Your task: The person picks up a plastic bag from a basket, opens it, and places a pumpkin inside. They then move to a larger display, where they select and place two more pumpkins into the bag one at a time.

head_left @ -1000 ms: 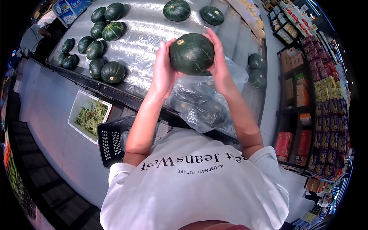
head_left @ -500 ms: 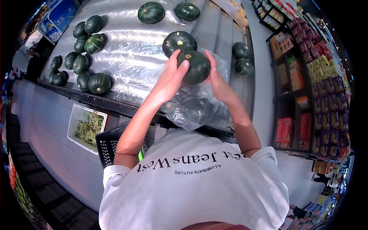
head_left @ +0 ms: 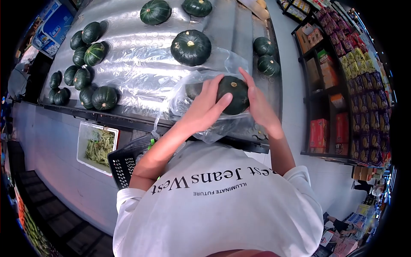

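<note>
A dark green pumpkin [head_left: 235, 95] is between my two hands, over a clear plastic bag [head_left: 180, 94] near the stand's front edge. My left hand [head_left: 208, 104] presses on its left side, with the thumb on the top. On the right side, my right hand [head_left: 258, 101] holds it with the fingers stretched along the skin. Another green shape shows through the plastic, left of the held pumpkin and partly behind my left hand. Just beyond the bag sits a larger pumpkin [head_left: 191, 47] with a pale stem.
Several pumpkins [head_left: 105, 98] lie at the stand's left, and two [head_left: 268, 65] near its right edge. On the floor are a white box [head_left: 80, 143] of leafy scraps and a black basket [head_left: 121, 164]. Shelves of packaged goods [head_left: 369, 103] stand to the right.
Both hands and the held pumpkin have moved right and closer to my body, away from the larger pumpkin. The view has also shifted slightly.
</note>
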A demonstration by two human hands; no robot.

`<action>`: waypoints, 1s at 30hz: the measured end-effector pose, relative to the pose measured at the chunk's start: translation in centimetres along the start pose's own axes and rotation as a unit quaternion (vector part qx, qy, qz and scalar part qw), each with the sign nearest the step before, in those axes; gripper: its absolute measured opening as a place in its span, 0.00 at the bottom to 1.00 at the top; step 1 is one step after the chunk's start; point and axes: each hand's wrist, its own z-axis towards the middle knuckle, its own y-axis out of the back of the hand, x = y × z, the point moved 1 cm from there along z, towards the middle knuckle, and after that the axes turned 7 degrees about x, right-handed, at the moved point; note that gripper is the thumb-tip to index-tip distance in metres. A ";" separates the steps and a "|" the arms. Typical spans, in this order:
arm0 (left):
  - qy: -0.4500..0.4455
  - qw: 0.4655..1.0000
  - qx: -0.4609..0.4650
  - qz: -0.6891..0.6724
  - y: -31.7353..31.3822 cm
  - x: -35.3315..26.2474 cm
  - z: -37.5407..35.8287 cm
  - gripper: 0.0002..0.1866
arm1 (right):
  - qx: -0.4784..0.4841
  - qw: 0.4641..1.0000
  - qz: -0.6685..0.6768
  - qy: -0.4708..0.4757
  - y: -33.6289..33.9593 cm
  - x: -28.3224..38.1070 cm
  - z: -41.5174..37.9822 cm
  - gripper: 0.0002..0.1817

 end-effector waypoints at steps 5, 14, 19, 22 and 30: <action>0.003 0.978 -0.022 0.206 -1.1 -0.3 2.4 0.37 | -0.072 0.997 -0.002 -0.018 0.4 -1.3 -0.1 0.32; 0.085 0.947 0.068 0.302 -0.9 0.0 5.6 0.32 | -0.071 0.993 0.010 -0.098 1.0 -3.9 0.0 0.31; 0.011 0.942 -0.036 0.333 1.2 -0.8 4.9 0.25 | -0.156 0.983 0.079 -0.057 2.0 -5.6 0.3 0.28; 0.010 0.927 -0.132 0.352 4.0 -2.1 4.0 0.20 | -0.240 0.967 0.050 -0.069 3.1 -6.4 0.7 0.27; 0.236 0.910 -0.070 0.335 6.9 1.3 2.0 0.31 | -0.302 0.942 -0.053 -0.140 0.5 -11.2 1.1 0.27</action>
